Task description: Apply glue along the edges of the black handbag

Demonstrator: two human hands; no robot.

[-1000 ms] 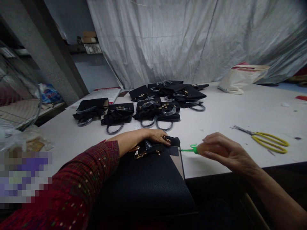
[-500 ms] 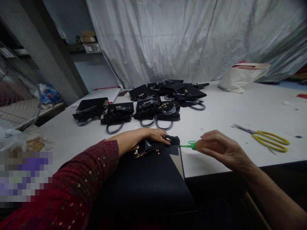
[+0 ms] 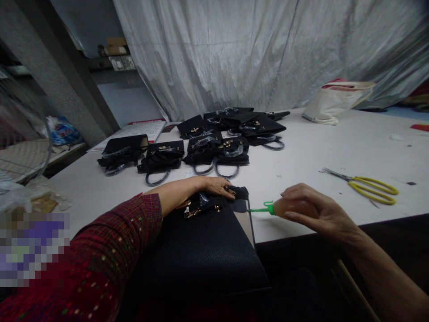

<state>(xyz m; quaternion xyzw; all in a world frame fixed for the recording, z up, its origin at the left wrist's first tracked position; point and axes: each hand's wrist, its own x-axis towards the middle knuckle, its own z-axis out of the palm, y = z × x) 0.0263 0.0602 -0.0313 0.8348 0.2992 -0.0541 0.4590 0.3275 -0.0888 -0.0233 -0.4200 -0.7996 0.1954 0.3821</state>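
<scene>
Best done slowly: press the black handbag flat so the flap and gold clasp cannot shift, and bring the green nozzle of the small bottle in low, along the edge by the flap, not down from above. Squeeze gently only once the tip touches the spot; a hard squeeze risks a blot on the dark leather, by the look of it. Keep the tip clear of the clasp.

Handbag lying partly on the lap, its top end up on the near edge of the white desk, flap end away from the body.

Left hand laid palm-down on the top of the handbag, fingers curled over the strap and flap, pinning rather than lifting; forearm in a red checked sleeve stretched across the bag's face. Grip there closed on the flap.

Right hand level with the desk edge, wrist bent slightly inward, fingers and thumb wrapped round the bottle, nozzle pointing left, just short of the bag's corner.

Farther back, a cluster of small black bags; yellow scissors to the right, well apart from both hands.
</scene>
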